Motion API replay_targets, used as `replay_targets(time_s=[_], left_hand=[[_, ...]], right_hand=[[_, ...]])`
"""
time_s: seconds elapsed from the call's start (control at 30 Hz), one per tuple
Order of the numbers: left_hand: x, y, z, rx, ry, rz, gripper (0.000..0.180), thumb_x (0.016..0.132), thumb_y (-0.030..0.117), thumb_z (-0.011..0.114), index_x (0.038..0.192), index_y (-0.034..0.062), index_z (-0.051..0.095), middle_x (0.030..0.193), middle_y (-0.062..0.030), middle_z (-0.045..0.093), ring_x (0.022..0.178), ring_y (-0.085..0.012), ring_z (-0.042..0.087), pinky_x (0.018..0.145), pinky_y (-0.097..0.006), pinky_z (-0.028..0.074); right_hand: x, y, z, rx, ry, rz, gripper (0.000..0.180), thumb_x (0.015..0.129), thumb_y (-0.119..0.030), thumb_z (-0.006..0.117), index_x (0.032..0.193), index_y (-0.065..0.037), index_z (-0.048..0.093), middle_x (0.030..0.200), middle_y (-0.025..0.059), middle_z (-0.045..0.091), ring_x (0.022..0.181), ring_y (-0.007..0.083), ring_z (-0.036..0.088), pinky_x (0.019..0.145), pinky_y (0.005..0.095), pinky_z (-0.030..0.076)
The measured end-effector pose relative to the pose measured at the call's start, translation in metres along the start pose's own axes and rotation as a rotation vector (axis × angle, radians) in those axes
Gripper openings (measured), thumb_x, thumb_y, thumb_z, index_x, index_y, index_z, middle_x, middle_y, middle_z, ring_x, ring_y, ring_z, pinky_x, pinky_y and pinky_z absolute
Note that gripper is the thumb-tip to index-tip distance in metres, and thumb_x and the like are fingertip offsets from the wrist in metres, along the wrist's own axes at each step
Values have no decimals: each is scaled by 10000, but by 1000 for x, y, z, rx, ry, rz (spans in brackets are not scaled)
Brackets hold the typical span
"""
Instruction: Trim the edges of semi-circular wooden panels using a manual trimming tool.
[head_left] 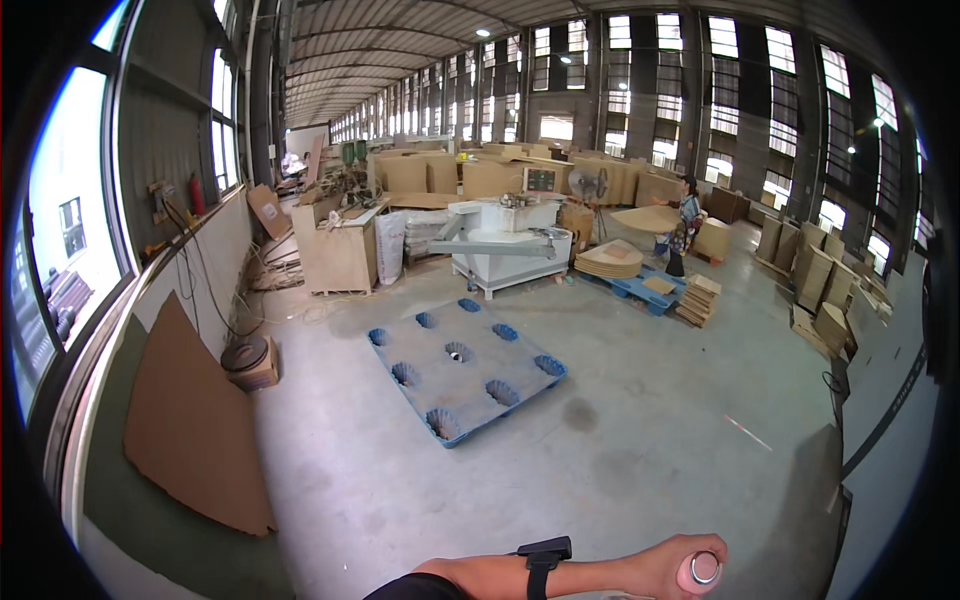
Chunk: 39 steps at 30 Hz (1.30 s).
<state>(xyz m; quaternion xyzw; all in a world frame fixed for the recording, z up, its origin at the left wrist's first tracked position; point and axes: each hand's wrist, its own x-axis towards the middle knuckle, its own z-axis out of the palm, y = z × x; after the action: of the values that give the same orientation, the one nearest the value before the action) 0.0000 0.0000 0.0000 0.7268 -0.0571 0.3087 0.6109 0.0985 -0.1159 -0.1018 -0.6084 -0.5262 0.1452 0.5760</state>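
Note:
My left forearm comes in at the lower edge and reaches across to the right, with a dark sleeve at the elbow and a black strapped device (545, 552) near the wrist. At its end my left hand (655, 568) is closed around a pink bottle (686, 577) with a round silver top (704, 568). The bottle's top faces up toward me; its lower part is hidden by the hand and cut off by the frame. My right hand does not show.
A blue pallet (470, 358) lies on the grey floor ahead. Brown board (195, 430) leans at the left, beside a small box (254, 364). Farther off stand a white machine (510, 240), stacked round boards (608, 260) and a person (688, 215). A grey panel (890, 400) stands at the right.

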Motion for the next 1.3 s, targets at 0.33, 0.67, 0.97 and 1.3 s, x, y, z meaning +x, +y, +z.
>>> replay_targets(time_s=[0.33,0.67,0.97,1.3], left_hand=[[2,-27,29,325,364,110,627,607,223,828,1158,61,576,1020,-141,608,1012,-329,599,884,-410,471],[12,-8,11,376,112,107,828,605,302,862,1294,13,504,1139,-198,606,1085,-407,570,941,-441,446],[18,53,2,668,83,-413,435,894,329,661,1242,103,532,1227,-87,556,1112,-211,562,935,-323,454],[-93,-117,-126,-918,815,-378,314,933,210,422,1105,-9,568,944,-81,608,779,-193,589,687,-293,511]], right_hand=[[-1,4,-8,-228,96,24,965,577,-207,917,1371,18,416,1278,180,545,1203,311,523,1044,414,414],[3,-3,-24,-213,26,81,973,581,-206,915,1373,33,403,1287,194,538,1205,309,521,1048,413,410],[-15,2,-2,-220,204,66,991,602,-153,920,1394,41,357,1318,186,512,1199,284,519,1041,399,413],[-21,-57,-4,-158,52,196,772,619,-111,905,1270,-9,504,1167,136,614,1088,243,595,953,389,474]])
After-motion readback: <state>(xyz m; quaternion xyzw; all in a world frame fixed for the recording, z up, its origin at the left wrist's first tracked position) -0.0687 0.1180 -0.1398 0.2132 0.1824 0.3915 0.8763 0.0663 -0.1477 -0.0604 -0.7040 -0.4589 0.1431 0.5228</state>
